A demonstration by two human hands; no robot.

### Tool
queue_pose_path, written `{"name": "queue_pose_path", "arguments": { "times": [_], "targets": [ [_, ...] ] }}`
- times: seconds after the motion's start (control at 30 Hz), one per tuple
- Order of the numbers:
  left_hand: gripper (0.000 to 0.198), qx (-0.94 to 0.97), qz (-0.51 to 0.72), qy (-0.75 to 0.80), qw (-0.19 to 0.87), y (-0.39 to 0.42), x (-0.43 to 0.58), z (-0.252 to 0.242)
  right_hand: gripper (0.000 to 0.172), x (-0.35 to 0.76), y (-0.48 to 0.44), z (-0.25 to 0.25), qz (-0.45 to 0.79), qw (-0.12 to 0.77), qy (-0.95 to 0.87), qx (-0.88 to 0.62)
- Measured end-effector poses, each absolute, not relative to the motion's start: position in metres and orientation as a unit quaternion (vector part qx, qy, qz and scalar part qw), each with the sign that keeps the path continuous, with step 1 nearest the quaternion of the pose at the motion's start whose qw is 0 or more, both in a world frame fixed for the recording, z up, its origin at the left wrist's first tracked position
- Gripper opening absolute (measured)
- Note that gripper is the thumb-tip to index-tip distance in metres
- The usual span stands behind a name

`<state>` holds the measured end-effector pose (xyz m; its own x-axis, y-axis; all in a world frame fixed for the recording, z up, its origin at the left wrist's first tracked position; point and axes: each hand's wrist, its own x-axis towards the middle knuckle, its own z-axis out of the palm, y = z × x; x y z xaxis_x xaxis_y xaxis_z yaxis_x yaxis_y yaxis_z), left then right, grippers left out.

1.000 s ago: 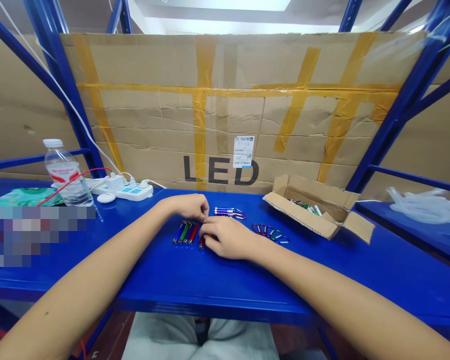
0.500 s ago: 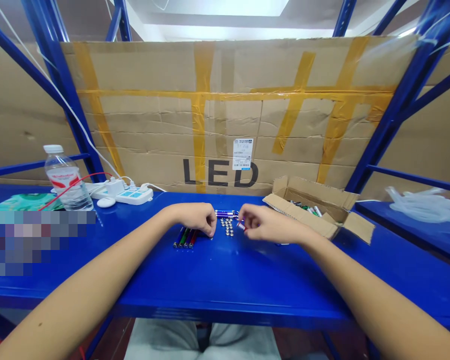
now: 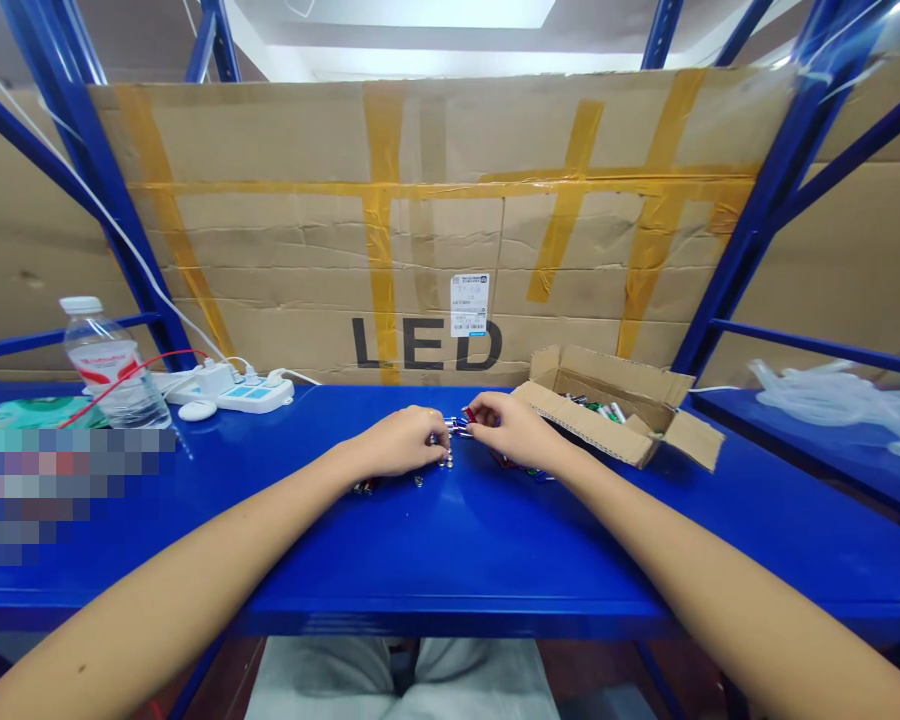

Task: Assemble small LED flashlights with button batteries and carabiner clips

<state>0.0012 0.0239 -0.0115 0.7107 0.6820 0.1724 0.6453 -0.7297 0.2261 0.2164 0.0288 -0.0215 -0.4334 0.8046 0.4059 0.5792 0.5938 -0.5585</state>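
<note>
My left hand (image 3: 409, 440) is closed in a pinch over the small round silver pieces (image 3: 450, 461) in the middle of the table; its fingertips hide whatever they hold. My right hand (image 3: 511, 430), a little further right, is closed on a short red metal tube (image 3: 468, 413), of which only the end shows. Just beyond the fingers lie shiny blue and silver tubes (image 3: 457, 427). Below my left wrist the ends of several coloured tubes (image 3: 363, 488) peek out, and one loose round piece (image 3: 418, 481) lies near them. More coloured tubes (image 3: 529, 470) lie partly under my right hand.
An open cardboard box (image 3: 607, 430) holding coloured tubes stands behind my right hand. At the left are a water bottle (image 3: 109, 375), a white power strip (image 3: 255, 394) and a green packet (image 3: 37, 413). A large cardboard sheet (image 3: 307, 270) closes off the back of the blue table (image 3: 330, 560).
My left hand has moved right, from beside the row of tubes onto the round pieces. The right hand, with the red tube, has moved slightly away from me. The view has shifted a little.
</note>
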Motion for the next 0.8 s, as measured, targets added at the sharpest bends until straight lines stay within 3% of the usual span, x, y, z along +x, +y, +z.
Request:
{"name": "queue_pose_path", "arguments": {
  "times": [0.43, 0.8],
  "targets": [
    [0.014, 0.927, 0.055, 0.351, 0.118, 0.018, -0.001, -0.002, 0.009, 0.217, 0.028, -0.023, 0.138, 0.319, -0.848, -0.4],
    [0.026, 0.94, 0.016, 0.336, 0.056, 0.017, -0.01, 0.003, 0.011, 0.214, 0.02, -0.017, 0.18, 0.309, -0.851, -0.385]
  ]
}}
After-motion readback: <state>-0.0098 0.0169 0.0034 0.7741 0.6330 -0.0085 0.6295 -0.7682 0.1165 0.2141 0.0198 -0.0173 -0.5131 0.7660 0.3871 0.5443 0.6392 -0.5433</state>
